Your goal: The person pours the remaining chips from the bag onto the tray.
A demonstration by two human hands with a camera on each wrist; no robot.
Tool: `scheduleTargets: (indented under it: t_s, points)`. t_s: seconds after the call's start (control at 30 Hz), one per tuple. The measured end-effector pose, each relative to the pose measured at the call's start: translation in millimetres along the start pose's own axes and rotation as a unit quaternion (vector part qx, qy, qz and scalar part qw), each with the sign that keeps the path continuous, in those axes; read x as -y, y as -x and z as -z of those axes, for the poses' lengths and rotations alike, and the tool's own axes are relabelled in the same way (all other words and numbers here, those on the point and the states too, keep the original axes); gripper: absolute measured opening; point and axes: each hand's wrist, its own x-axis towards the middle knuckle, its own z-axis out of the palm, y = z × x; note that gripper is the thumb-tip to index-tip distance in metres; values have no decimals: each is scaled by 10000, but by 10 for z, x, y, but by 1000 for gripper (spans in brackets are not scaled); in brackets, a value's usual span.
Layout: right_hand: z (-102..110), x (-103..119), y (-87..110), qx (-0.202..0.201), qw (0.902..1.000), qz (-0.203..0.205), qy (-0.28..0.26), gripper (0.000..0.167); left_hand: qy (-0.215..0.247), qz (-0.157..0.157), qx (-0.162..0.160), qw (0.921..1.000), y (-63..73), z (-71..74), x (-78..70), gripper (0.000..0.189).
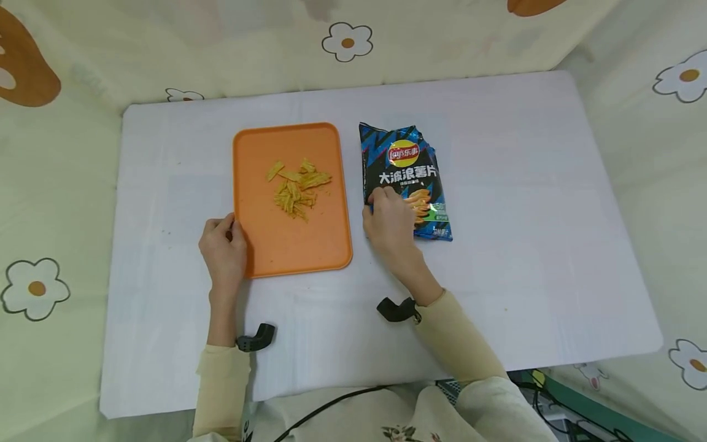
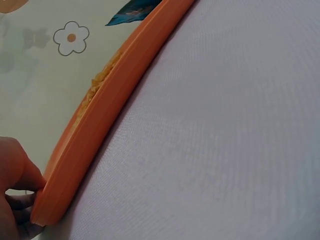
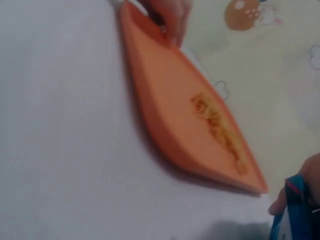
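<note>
An orange tray (image 1: pixel 293 245) lies on the table with a small heap of broken yellow potato chips (image 1: pixel 295 190) on it. My left hand (image 1: pixel 223 245) pinches the tray's left rim, its thumb above the edge in the left wrist view. Right of the tray is a blue and black bag of potato chips (image 1: pixel 400 166), lying face up with its printed front showing. My right hand (image 1: pixel 391 224) grips the bag's left edge and covers part of its lower front. At the right wrist view's lower right corner, the fingers (image 3: pixel 280 202) hold the bag (image 3: pixel 297 205).
The white table (image 1: pixel 519 215) extends well to the right of the bag. A few crumbs dot its surface. Flower-patterned cloth (image 1: pixel 265 55) hangs around the back and sides. Cables (image 1: pixel 538 393) show below the table's front right edge.
</note>
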Motion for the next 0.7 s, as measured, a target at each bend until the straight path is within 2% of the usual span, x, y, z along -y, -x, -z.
scheduleTargets:
  t_s: [0.13, 0.2, 0.4, 0.7]
  points:
    - [-157, -58, 22, -480, 9983, 290, -157, 7, -58, -71, -42, 9999, 8, -16, 7, 27]
    - [-211, -87, 28, -592, 9973, 353, -258, 8, -133, -89, -50, 9999, 4, -22, 13, 28]
    - [-335, -248, -40, -549, 9953, 524, -600, 12, -426, -78, -118, 9990, -32, -36, 13, 29]
    - [-459, -454, -181, -404, 9959, 518, -623, 18, -408, -16, -223, 9989, -2, -86, -19, 29]
